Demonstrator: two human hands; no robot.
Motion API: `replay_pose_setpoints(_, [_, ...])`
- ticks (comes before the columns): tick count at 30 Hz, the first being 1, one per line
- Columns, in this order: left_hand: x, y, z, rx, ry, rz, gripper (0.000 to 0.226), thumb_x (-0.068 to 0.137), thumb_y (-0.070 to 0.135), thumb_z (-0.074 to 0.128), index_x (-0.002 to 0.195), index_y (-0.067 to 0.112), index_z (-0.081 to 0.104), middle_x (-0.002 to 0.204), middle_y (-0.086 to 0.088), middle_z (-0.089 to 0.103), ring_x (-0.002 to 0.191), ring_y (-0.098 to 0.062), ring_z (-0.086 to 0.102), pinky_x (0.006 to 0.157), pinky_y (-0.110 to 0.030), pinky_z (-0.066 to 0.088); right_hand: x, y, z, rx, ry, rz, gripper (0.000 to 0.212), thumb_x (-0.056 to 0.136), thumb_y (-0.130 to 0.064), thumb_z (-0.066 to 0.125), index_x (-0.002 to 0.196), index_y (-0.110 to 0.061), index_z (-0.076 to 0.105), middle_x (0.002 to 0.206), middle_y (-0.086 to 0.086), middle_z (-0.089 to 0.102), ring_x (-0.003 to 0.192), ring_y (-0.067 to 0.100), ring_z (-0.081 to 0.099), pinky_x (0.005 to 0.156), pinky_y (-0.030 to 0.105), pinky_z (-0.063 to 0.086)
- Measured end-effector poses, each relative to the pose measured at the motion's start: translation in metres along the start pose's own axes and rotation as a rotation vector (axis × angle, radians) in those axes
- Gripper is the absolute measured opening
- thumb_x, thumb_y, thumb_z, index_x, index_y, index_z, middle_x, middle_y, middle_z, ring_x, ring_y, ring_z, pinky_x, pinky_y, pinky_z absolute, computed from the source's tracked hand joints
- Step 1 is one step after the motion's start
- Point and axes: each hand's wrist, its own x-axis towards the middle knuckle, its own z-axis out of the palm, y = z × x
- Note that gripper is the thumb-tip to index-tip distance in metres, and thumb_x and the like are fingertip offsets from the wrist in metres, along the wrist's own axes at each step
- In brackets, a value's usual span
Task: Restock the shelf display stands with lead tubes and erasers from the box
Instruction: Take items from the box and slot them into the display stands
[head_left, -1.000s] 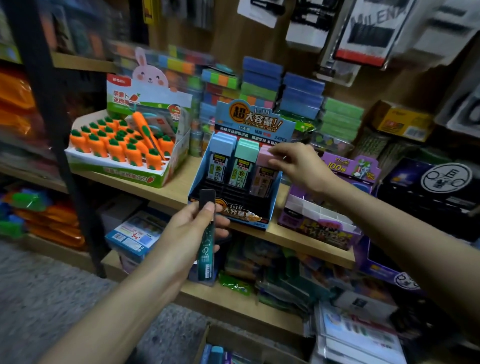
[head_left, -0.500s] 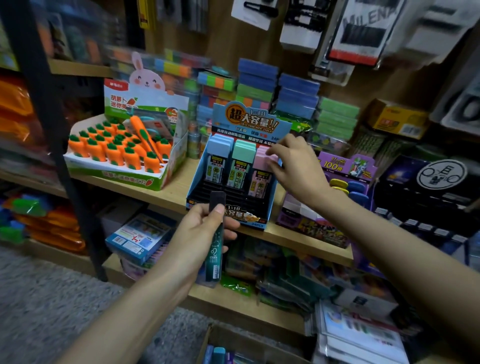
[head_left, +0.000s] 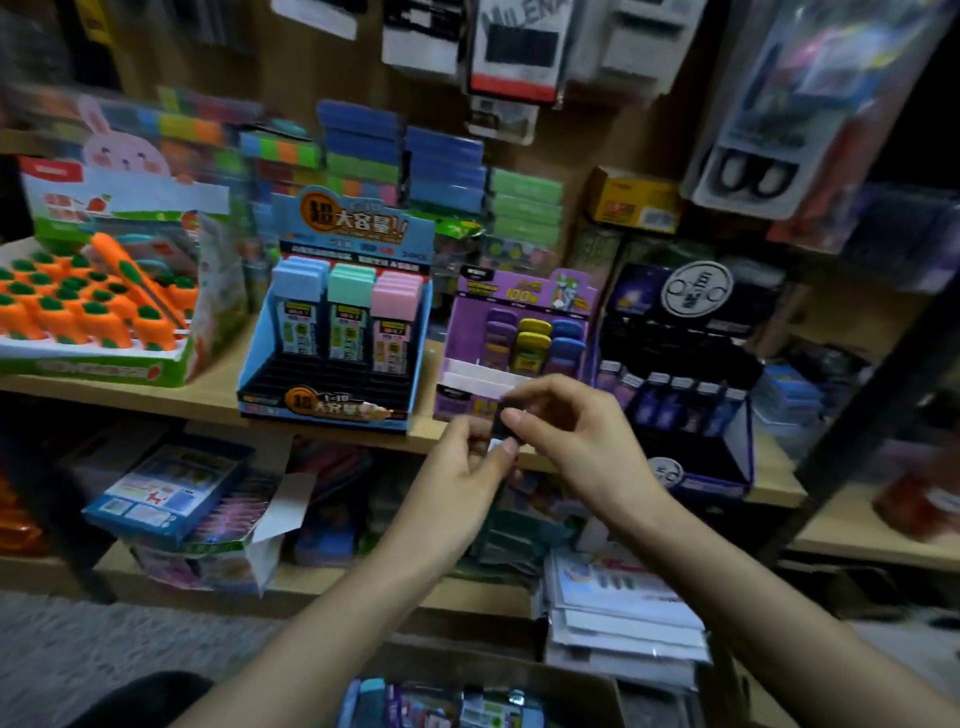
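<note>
Wooden shelf (head_left: 221, 376): carries four display stands side by side.
Carrot eraser tray (head_left: 93, 366): far left, full of orange carrots.
Blue stand (head_left: 332, 413): blue, green and pink packs at the back, front slots bare.
Black stand (head_left: 696, 483): far right.
Purple stand (head_left: 465, 332): between the blue and black ones.
Cardboard box (head_left: 582, 683): bottom edge, contents blurred.
Left hand (head_left: 462, 478): pinches the lead tube (head_left: 500, 423) from below.
Right hand (head_left: 576, 431): pinches its dark top. The tube is held in front of the purple stand's lower left corner.
</note>
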Motion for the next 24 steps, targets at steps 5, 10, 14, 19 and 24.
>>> replay_pose_setpoints(5, [0.023, 0.002, 0.029, 0.187, 0.014, 0.115, 0.008, 0.091, 0.018, 0.059, 0.094, 0.018, 0.051, 0.091, 0.000, 0.060, 0.087, -0.009, 0.058, 0.069, -0.015, 0.044, 0.007, 0.006, -0.068, -0.112, 0.176, -0.016, 0.014, 0.081, -0.007, 0.069, 0.081, -0.020, 0.065, 0.066, -0.004, 0.060, 0.059, 0.002, 0.054, 0.058, 0.014, 0.043])
replay_pose_setpoints(10, [0.063, 0.015, 0.040, 0.650, 0.021, 0.475, 0.016, 0.092, 0.009, 0.053, 0.107, 0.014, 0.053, 0.106, 0.002, 0.047, 0.101, -0.012, 0.050, 0.083, -0.020, 0.036, 0.014, 0.024, -0.139, -0.393, 0.440, -0.032, 0.011, 0.084, -0.014, 0.069, 0.094, -0.011, 0.066, 0.083, 0.003, 0.068, 0.081, 0.018, 0.065, 0.078, 0.037, 0.054])
replay_pose_setpoints(14, [0.096, 0.029, 0.065, 0.867, -0.078, 0.646, 0.029, 0.092, 0.009, 0.053, 0.121, 0.011, 0.055, 0.116, -0.005, 0.050, 0.108, -0.026, 0.051, 0.091, -0.044, 0.042, 0.018, 0.043, -0.152, -0.443, 0.474, -0.016, 0.013, 0.084, -0.015, 0.069, 0.095, -0.009, 0.067, 0.086, 0.002, 0.068, 0.082, 0.014, 0.064, 0.077, 0.029, 0.052])
replay_pose_setpoints(19, [0.123, 0.023, 0.084, 1.246, -0.167, 0.802, 0.044, 0.095, 0.021, 0.049, 0.139, 0.021, 0.042, 0.136, 0.001, 0.044, 0.123, -0.021, 0.040, 0.096, -0.037, 0.033, 0.031, 0.054, -0.145, -0.407, 0.423, -0.041, 0.013, 0.081, -0.012, 0.071, 0.093, -0.008, 0.067, 0.083, 0.003, 0.066, 0.079, 0.015, 0.062, 0.078, 0.034, 0.052])
replay_pose_setpoints(24, [0.132, 0.017, 0.069, 1.260, -0.122, 0.820, 0.043, 0.093, 0.024, 0.053, 0.135, 0.016, 0.048, 0.129, -0.002, 0.050, 0.118, -0.024, 0.043, 0.090, -0.034, 0.029, 0.039, 0.059, -0.145, -0.398, 0.371, -0.073, 0.011, 0.080, -0.014, 0.072, 0.090, -0.016, 0.068, 0.078, -0.011, 0.062, 0.079, 0.013, 0.060, 0.079, 0.036, 0.052])
